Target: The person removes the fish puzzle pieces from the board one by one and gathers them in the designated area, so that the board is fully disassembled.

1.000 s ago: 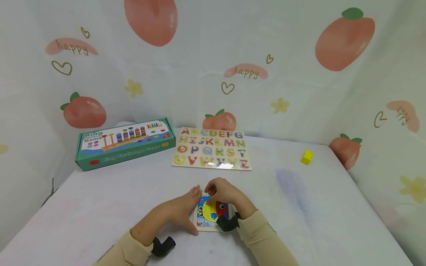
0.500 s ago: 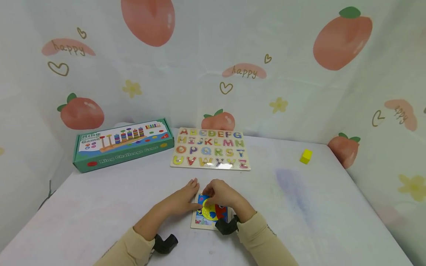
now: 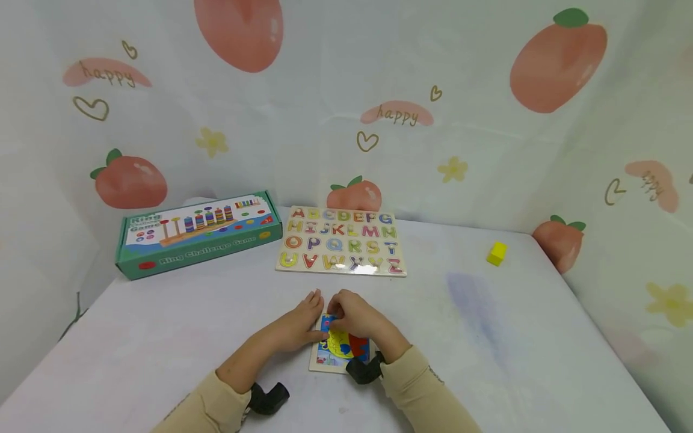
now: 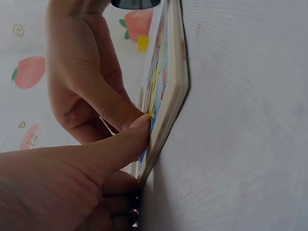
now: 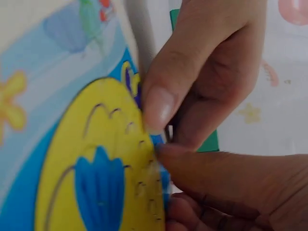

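Where my two thumbs lie close together, a fish puzzle (image 3: 340,353) sits beneath them

While the fingers of my right hand (image 3: 354,316) curl in at the puzzle's far left corner, thumb bent down to the picture, I cannot tell whether they pinch a piece or only touch the surface. My left hand (image 3: 298,328) is spread, its fingers stretched past the left edge and its thumb laid across that edge.

The puzzle lies on the table (image 3: 189,337) in front of me. From the head I see the fish's red head (image 3: 358,346); the right wrist view leaves that out but enlarges the blue fin (image 5: 99,192) and the scale marks. The left wrist view, low and sideways, shows how thick the pale rim (image 4: 173,96) is.

Farther out, the head view takes in an alphabet board (image 3: 344,245), a green Ring Challenge Game box (image 3: 200,234) just left of it, a yellow block (image 3: 496,253) well to the right and a peach-printed cloth (image 3: 303,132) behind.
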`<state>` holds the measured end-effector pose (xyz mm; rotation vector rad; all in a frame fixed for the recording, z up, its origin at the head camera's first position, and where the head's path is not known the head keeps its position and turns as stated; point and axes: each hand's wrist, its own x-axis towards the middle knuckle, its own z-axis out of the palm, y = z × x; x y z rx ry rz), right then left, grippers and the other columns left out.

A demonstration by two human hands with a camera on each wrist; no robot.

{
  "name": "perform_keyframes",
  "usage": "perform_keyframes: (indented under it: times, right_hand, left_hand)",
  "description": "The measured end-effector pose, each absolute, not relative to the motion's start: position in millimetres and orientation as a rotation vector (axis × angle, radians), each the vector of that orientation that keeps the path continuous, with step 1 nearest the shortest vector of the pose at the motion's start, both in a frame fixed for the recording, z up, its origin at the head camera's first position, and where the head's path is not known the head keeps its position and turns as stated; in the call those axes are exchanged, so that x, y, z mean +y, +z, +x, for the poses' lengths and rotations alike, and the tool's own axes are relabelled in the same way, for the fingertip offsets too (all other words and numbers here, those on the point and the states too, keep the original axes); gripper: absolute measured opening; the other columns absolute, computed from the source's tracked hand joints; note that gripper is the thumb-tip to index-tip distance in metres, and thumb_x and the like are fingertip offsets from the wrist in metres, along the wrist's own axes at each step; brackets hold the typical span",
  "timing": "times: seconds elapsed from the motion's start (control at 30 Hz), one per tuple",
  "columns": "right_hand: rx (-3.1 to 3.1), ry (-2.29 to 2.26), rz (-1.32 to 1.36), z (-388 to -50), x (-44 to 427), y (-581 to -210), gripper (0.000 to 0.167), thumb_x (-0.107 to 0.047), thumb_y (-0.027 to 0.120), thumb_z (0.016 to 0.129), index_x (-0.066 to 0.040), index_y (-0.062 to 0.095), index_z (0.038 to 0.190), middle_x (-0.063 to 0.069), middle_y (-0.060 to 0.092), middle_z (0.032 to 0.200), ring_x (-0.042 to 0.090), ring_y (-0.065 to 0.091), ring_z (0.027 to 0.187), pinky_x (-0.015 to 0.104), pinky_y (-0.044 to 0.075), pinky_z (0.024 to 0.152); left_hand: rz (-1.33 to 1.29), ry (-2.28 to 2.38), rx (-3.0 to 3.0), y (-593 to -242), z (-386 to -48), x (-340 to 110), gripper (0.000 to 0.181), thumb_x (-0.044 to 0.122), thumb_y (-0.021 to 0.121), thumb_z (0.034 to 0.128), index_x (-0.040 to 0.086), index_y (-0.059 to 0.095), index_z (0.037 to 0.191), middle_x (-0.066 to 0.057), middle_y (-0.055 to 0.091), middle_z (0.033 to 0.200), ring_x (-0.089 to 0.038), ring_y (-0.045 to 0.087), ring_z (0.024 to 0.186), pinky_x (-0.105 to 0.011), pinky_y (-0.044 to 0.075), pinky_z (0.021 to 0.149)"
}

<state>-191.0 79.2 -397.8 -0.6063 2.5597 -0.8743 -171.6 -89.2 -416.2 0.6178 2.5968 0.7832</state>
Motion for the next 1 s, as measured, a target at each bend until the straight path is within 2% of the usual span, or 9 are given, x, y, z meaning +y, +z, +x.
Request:
perform_keyframes:
  times: [0.23, 0.53, 0.83, 1.0]
  right_hand:
    - [2.532, -0.885, -0.633, -194, 81, -400, 0.016, -0.011, 0.067, 0.085, -0.003, 0.058, 0.094, 0.004, 0.054, 0.086, 0.013, 0.048, 0.076, 0.023, 0.049, 0.073]
    - [2.498, -0.924, -0.615, -199, 82, -401, 0.014, -0.007, 0.067, 0.084, -0.003, 0.058, 0.094, 0.004, 0.056, 0.085, 0.014, 0.049, 0.074, 0.023, 0.050, 0.070]
    - [2.463, -1.040, -0.577, -202, 86, -406, 0.010, -0.005, 0.065, 0.085, -0.001, 0.063, 0.094, 0.004, 0.059, 0.082, 0.013, 0.051, 0.072, 0.021, 0.050, 0.067]
    - [2.424, -1.080, -0.578, -203, 88, -403, 0.010, -0.005, 0.064, 0.086, -0.001, 0.063, 0.095, 0.005, 0.060, 0.084, 0.013, 0.051, 0.075, 0.022, 0.050, 0.071]
  left_hand:
    - [0.630, 0.770, 2.608, -418, -173, -89, 0.075, 0.029, 0.063, 0.0881, -0.007, 0.027, 0.143, -0.020, 0.016, 0.154, -0.034, 0.011, 0.144, -0.048, 0.021, 0.114]
    - [0.636, 0.778, 2.608, -417, -172, -90, 0.073, 0.029, 0.063, 0.0883, -0.005, 0.028, 0.143, -0.019, 0.017, 0.155, -0.033, 0.011, 0.145, -0.048, 0.021, 0.115]
    - [0.625, 0.865, 2.586, -418, -172, -92, 0.062, 0.027, 0.063, 0.0884, 0.006, 0.038, 0.142, -0.012, 0.025, 0.153, -0.031, 0.018, 0.143, -0.054, 0.023, 0.112]
    - [0.580, 0.916, 2.596, -418, -174, -91, 0.060, 0.026, 0.066, 0.0860, 0.006, 0.044, 0.138, -0.012, 0.030, 0.152, -0.032, 0.023, 0.142, -0.055, 0.026, 0.111]
